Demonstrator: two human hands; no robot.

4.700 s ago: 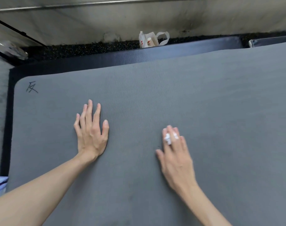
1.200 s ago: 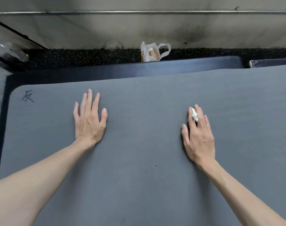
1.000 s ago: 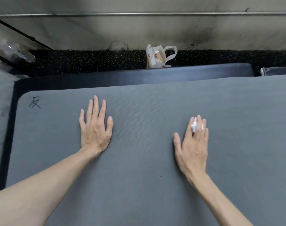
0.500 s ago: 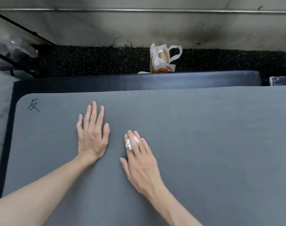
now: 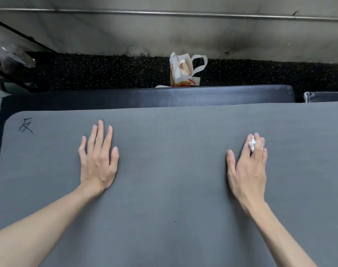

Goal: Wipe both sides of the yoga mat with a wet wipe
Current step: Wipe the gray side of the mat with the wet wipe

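Grey foam fills most of the view: the yoga mat (image 5: pixel 174 189) lies flat, spread from its rounded far-left corner across to the right edge of the picture. Near that far-left corner a black handwritten mark (image 5: pixel 25 125) sits on the mat's surface. Left of the mat's middle, the left hand (image 5: pixel 98 160) rests palm-down with its fingers straight and close together, flat on the foam and holding nothing. Beyond the mat's far edge a darker mat (image 5: pixel 145 97) shows as a strip underneath, and past that strip, on the black speckled floor (image 5: pixel 87 74), stands a small white paper bag (image 5: pixel 183 73) with red print, close to the grey wall (image 5: pixel 164 35). Toward the right side of the yoga mat, the right hand (image 5: pixel 247 170) also lies palm-down with fingers extended; a crumpled white wet wipe (image 5: pixel 252 145) is pressed beneath them against the mat, a bit of it poking up between two fingers.
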